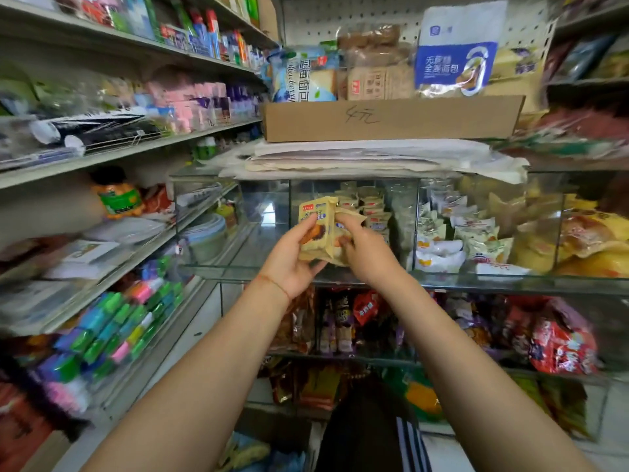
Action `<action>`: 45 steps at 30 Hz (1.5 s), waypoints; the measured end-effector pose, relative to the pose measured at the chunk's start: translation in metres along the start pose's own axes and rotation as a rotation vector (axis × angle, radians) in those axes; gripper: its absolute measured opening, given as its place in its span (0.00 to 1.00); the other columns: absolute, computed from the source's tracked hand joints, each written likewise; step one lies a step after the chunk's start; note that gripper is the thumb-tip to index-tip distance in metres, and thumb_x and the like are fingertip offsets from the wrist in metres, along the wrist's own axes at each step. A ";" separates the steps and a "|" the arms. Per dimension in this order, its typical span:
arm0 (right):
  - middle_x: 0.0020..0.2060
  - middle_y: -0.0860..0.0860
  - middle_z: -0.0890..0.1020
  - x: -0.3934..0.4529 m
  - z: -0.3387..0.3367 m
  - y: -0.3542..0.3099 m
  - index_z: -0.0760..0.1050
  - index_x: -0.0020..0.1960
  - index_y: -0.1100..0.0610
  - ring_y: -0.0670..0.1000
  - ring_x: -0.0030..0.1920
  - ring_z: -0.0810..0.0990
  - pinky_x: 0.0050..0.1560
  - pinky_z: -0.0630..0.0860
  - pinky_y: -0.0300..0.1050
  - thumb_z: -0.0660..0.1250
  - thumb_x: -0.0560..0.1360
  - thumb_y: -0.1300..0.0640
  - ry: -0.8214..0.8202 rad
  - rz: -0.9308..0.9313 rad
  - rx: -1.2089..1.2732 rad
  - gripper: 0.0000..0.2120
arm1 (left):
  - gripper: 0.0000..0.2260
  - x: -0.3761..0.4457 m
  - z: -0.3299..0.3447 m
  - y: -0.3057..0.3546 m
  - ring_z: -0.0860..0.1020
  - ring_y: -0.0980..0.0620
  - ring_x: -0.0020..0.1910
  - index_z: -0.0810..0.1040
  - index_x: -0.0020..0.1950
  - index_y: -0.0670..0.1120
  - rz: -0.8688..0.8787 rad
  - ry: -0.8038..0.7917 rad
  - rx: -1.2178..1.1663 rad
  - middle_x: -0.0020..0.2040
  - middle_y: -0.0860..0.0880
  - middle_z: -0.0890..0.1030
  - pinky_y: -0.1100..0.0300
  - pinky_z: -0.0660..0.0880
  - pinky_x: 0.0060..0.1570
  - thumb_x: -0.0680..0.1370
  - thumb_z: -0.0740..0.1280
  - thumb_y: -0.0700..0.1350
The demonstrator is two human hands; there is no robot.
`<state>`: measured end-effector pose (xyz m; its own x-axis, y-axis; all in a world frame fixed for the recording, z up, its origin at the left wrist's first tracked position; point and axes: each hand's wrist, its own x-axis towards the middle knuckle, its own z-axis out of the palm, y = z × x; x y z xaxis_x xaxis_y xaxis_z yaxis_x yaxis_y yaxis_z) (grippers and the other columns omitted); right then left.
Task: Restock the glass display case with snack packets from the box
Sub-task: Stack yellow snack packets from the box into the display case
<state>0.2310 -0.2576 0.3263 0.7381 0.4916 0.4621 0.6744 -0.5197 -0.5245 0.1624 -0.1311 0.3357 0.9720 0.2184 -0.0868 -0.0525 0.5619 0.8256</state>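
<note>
1. Left hand: gripping the yellow snack packets from the left side, thumb lying across the printed front, a thin red string sitting on the wrist.
2. Right hand: pinching the same bundle from the right, fingers curling over its crimped edge.
3. Yellow snack packets: being held upright between both hands, just in front of the open middle compartment of the glass display case (how many packets are in the bundle cannot be told).
4. Stocked packets: standing in rows at the back of that compartment, matching the held ones in colour.
5. White packets: piling in the next compartment to the right.
6. Cardboard box: sitting on folded papers on the case top, handwriting on its front, bread bags leaning behind it.
7. Red snack bags: filling the lower glass shelf, blurred.
</note>
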 end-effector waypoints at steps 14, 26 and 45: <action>0.64 0.62 0.71 0.078 -0.019 0.048 0.72 0.66 0.51 0.63 0.62 0.69 0.58 0.71 0.46 0.61 0.76 0.58 0.140 0.226 -0.073 0.19 | 0.24 0.076 -0.009 -0.024 0.77 0.43 0.59 0.59 0.74 0.48 0.243 0.316 1.197 0.62 0.46 0.77 0.55 0.73 0.56 0.81 0.62 0.49; 0.65 0.59 0.74 0.143 0.035 0.023 0.74 0.63 0.53 0.60 0.68 0.67 0.62 0.68 0.47 0.59 0.78 0.59 -0.121 0.097 -0.126 0.15 | 0.18 0.085 -0.005 -0.039 0.77 0.40 0.56 0.68 0.69 0.51 0.261 0.274 1.696 0.59 0.41 0.78 0.53 0.71 0.47 0.81 0.51 0.53; 0.69 0.58 0.70 0.188 0.087 0.047 0.59 0.73 0.51 0.60 0.71 0.63 0.68 0.59 0.60 0.73 0.69 0.43 -0.369 0.018 -0.791 0.39 | 0.17 0.095 -0.017 -0.042 0.77 0.38 0.51 0.66 0.68 0.48 0.322 0.219 1.682 0.55 0.39 0.78 0.53 0.69 0.41 0.81 0.51 0.51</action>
<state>0.4000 -0.1293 0.3263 0.7880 0.6027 0.1256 0.5783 -0.7946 0.1847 0.2533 -0.1196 0.2834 0.9172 0.3216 0.2353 0.1934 -0.8755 0.4428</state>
